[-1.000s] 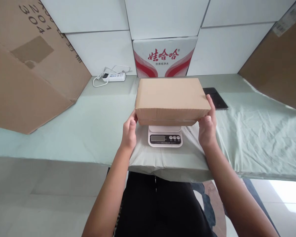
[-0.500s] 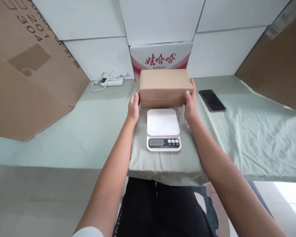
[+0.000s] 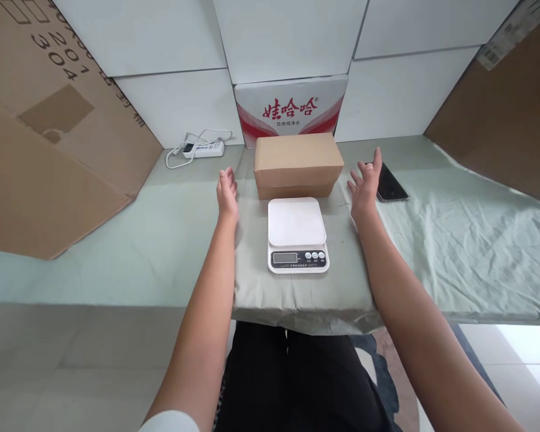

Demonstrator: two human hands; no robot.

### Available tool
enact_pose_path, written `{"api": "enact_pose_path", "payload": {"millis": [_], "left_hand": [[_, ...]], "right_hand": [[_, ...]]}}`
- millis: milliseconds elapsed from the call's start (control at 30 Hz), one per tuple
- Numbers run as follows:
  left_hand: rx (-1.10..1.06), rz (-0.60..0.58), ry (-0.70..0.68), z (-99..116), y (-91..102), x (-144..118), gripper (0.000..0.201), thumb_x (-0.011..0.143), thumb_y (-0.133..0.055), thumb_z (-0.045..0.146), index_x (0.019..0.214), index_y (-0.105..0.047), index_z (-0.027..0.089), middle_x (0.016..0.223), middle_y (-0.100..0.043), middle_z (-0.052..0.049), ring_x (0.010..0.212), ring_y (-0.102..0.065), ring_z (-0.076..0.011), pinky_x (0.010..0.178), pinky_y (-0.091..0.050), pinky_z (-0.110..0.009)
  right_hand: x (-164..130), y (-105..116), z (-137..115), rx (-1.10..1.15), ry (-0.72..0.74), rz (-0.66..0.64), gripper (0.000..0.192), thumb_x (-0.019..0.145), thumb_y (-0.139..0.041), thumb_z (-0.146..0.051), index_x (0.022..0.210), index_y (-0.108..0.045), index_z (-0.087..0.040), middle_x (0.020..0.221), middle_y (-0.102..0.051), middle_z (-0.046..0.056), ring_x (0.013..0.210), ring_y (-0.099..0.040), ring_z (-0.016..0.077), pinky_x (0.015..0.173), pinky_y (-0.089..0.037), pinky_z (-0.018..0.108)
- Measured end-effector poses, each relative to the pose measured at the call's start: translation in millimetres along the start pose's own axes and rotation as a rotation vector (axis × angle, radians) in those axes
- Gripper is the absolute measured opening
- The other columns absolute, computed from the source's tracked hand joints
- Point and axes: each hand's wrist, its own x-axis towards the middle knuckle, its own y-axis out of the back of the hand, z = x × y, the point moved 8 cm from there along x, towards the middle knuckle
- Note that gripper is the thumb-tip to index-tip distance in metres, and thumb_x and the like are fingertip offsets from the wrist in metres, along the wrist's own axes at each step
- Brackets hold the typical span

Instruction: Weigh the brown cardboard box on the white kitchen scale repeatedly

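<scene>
Cardboard box (image 3: 298, 164) sits on the table (image 3: 171, 234) just behind the kitchen scale (image 3: 297, 234); left hand (image 3: 227, 191) and right hand (image 3: 366, 182) hover open beside it, touching nothing; draw them straight outward, clear of the scale's platform.

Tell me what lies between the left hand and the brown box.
Only bare green cloth, seen in the head view. The left hand is open, apart from the brown box; nothing else lies in that gap.
</scene>
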Motion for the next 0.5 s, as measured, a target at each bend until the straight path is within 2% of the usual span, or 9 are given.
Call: {"api": "enact_pose_path", "payload": {"millis": [100, 200, 367, 433, 500], "left_hand": [[0.01, -0.005, 0.015, -4.0, 2.2, 2.2, 0.116, 0.092, -0.032, 0.109, 0.16, -0.065, 0.021, 0.186, -0.049, -0.023, 0.18, -0.04, -0.0381, 0.146, -0.036, -0.057], [0.004, -0.085, 0.04, -7.4, -13.3, -3.6, 0.115, 0.087, -0.041, 0.11, 0.155, -0.07, 0.023, 0.183, -0.054, -0.023, 0.178, -0.043, -0.0397, 0.145, -0.04, -0.058], [-0.008, -0.194, 0.037, -3.5, -40.7, -21.8, 0.103, 0.091, -0.049, 0.105, 0.148, -0.076, 0.023, 0.174, -0.066, -0.02, 0.172, -0.053, -0.0412, 0.144, -0.042, -0.06], [-0.013, -0.253, 0.02, 0.9, -49.4, -28.4, 0.098, 0.092, -0.051, 0.103, 0.143, -0.079, 0.024, 0.165, -0.073, -0.019, 0.168, -0.058, -0.0415, 0.142, -0.045, -0.06], [-0.026, -0.293, 0.007, 4.6, -54.4, -32.9, 0.094, 0.092, -0.053, 0.103, 0.137, -0.081, 0.025, 0.158, -0.079, -0.017, 0.165, -0.062, -0.0413, 0.139, -0.049, -0.059]], "right_hand": [[-6.1, 3.4, -3.6, 0.045, -0.041, 0.014, 0.12, 0.08, -0.052, -0.107, 0.183, -0.018, -0.055, 0.19, -0.043, 0.006, 0.175, -0.048, 0.0425, 0.14, -0.039, 0.077], [-14.8, -12.8, -11.4, 0.053, -0.033, -0.065, 0.119, 0.078, -0.057, -0.108, 0.179, -0.031, -0.051, 0.186, -0.05, 0.007, 0.171, -0.053, 0.0443, 0.139, -0.04, 0.076], [-21.6, -40.6, -16.0, -0.014, -0.003, -0.215, 0.118, 0.087, -0.055, -0.103, 0.185, -0.023, -0.044, 0.187, -0.052, 0.006, 0.166, -0.057, 0.0369, 0.137, -0.047, 0.068], [-21.9, -44.9, -15.4, -0.026, 0.014, -0.225, 0.12, 0.089, -0.053, -0.103, 0.186, -0.022, -0.041, 0.189, -0.05, 0.007, 0.167, -0.057, 0.0343, 0.135, -0.051, 0.065], [-22.1, -47.4, -17.1, -0.046, 0.073, -0.217, 0.115, 0.09, -0.051, -0.102, 0.184, -0.028, -0.041, 0.19, -0.048, 0.006, 0.169, -0.056, 0.0334, 0.133, -0.054, 0.065]]}}
